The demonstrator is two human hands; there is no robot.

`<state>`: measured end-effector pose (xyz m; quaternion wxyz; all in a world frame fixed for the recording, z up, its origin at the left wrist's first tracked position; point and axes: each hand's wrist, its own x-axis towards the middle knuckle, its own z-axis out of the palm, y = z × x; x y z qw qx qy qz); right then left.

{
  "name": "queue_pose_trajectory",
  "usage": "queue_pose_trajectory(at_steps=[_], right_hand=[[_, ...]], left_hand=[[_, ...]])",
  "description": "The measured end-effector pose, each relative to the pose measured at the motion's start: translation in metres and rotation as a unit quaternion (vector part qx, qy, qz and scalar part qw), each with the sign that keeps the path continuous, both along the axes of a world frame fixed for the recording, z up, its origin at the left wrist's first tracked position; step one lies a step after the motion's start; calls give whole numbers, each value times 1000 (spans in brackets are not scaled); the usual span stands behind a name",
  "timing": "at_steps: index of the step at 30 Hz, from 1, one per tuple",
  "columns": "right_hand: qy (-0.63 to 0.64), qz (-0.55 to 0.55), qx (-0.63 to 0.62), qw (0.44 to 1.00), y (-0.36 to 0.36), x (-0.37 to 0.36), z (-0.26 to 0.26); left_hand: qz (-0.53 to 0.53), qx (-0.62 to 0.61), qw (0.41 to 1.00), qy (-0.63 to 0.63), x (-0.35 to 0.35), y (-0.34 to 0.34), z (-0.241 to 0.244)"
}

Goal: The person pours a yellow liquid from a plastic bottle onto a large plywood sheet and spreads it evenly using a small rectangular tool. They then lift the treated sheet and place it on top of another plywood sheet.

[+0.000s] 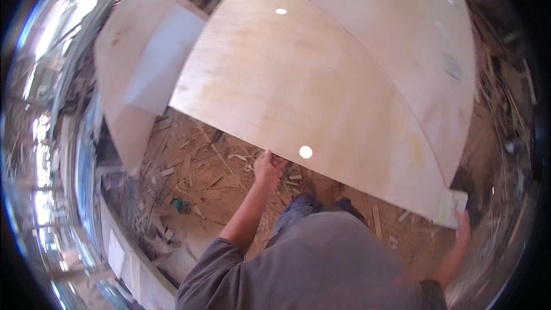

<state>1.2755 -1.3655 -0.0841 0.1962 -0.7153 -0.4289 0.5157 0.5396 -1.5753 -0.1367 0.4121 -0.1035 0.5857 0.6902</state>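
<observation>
A large pale plywood sheet (301, 94) spreads out in front of me, with two small bright round spots on its face. My left hand (269, 170) grips its near edge, thumb on top and fingers underneath. At the sheet's near right corner, my right hand (462, 224) holds a small pale rectangular piece (452, 207), whose material I cannot tell. That piece lies against or beside the corner; the exact contact is unclear. Beneath or beyond the held sheet, on the right, shows another plywood sheet (430, 51).
Farther left lies another plywood panel (125, 47) with a whitish rectangle on it. Wood scraps (215, 181) and a green scrap (181, 206) litter the brown floor around my feet. A long pale board or ledge (137, 273) runs along the lower left. More debris lies at right.
</observation>
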Motion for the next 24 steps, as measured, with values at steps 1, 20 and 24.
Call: queue_pose_trajectory(at_steps=[1,20,24], right_hand=[[-60,7,9,998,4,9,4],[-241,559,460,647,171,-396,44],[-230,651,462,557,203,-424,38]], left_hand=[[-14,-17,1000,-1,0,-1,5],[-164,122,959,-197,198,4,-20],[-235,141,934,-228,276,9,-31]])
